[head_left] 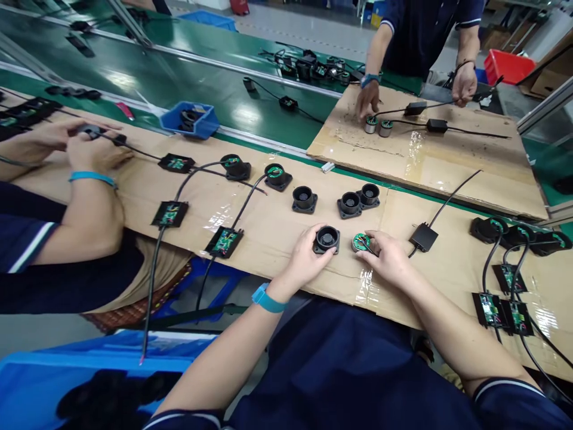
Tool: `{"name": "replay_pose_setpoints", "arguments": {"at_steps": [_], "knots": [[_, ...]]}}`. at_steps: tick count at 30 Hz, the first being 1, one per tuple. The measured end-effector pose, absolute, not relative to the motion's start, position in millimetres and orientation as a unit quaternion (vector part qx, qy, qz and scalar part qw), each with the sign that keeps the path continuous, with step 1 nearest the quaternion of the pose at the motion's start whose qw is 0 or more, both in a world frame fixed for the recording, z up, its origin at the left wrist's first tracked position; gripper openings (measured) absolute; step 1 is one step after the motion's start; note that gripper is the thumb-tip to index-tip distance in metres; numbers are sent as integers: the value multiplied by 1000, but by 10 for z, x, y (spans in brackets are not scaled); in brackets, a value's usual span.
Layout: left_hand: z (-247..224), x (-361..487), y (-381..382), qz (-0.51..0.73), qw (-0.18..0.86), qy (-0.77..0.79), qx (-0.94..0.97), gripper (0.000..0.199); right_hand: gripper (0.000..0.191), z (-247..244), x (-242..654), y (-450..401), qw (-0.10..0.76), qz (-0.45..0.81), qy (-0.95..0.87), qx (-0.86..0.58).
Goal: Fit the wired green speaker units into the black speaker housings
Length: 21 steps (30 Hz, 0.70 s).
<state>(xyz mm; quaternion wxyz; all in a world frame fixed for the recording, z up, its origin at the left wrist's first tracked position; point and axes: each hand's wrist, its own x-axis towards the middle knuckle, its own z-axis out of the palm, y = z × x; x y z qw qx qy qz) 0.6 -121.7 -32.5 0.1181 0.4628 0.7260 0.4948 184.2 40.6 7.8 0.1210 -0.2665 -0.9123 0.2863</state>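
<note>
My left hand [308, 257] is closed round a black round housing with a square flange [327, 237], its open cup facing up on the cardboard. Just to the right, my right hand [385, 254] grips a small round metal part with a green circuit board on top [360, 242]. A dark cable runs from it under my hand towards a black box [424, 237]. Three similar black housings [304, 199] stand behind my hands. Further left, a housing with a green board inside [277, 177] is wired to an open black box [224, 241].
More wired housings and boxes [489, 307] lie at the right. A co-worker's hands [92, 143] work at the left; another person [430, 36] handles cabled parts across the bench. A blue bin [189, 121] stands at the back. A blue crate [36, 382] sits below left.
</note>
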Motion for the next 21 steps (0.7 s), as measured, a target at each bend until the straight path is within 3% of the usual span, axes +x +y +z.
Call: {"name": "replay_pose_setpoints", "arguments": {"at_steps": [3,6,12,17,21], "knots": [[-283,-36,-1190,465,150,725,486,73,42,44,1839,413,131,305,-905,-265],[-313,3,-1111,457,109,763,444,87,39,40,1820,398,135,295,-906,-272],[-375,96,-1059,472,27,757,452,50,40,13,1791,354,140,281,-908,-276],[-347,84,-1110,493,54,748,441,58,42,56,1767,410,136,304,-906,-261],[-353,89,-1111,516,94,741,418,53,43,292,1718,325,215,288,-879,-312]]}}
